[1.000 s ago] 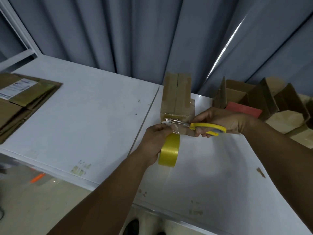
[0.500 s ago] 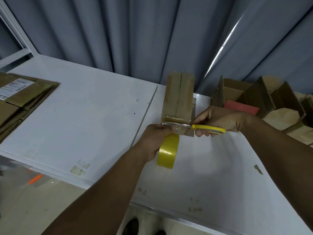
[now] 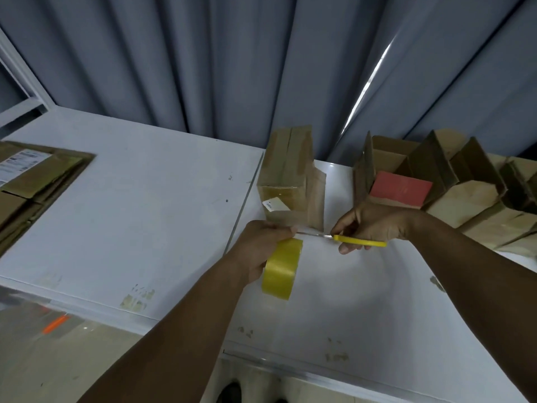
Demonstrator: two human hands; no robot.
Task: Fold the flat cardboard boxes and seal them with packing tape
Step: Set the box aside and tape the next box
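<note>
Small brown cardboard box (image 3: 290, 181) stands on the white table (image 3: 145, 228) near its middle, just beyond both hands; matte corrugated board, rectangular, top flaps meeting at a centre seam under a glossy clear tape strip that runs down the front face; small white label stuck on that face; a loose flap juts from its right side; left hand (image 3: 258, 245) curled around a roll of packing tape (image 3: 282, 269), shiny yellowish translucent ring held on edge; right hand (image 3: 374, 225) grips yellow plastic-handled scissors (image 3: 348, 239), thin metal blades pointing left toward the left hand's fingers, just in front of the box; flattened cardboard stack (image 3: 32, 184) with a printed white label at far left; open folded boxes (image 3: 453, 181) piled at right, one holding a flat red piece (image 3: 401, 189); pleated grey curtain (image 3: 232, 62) behind.
</note>
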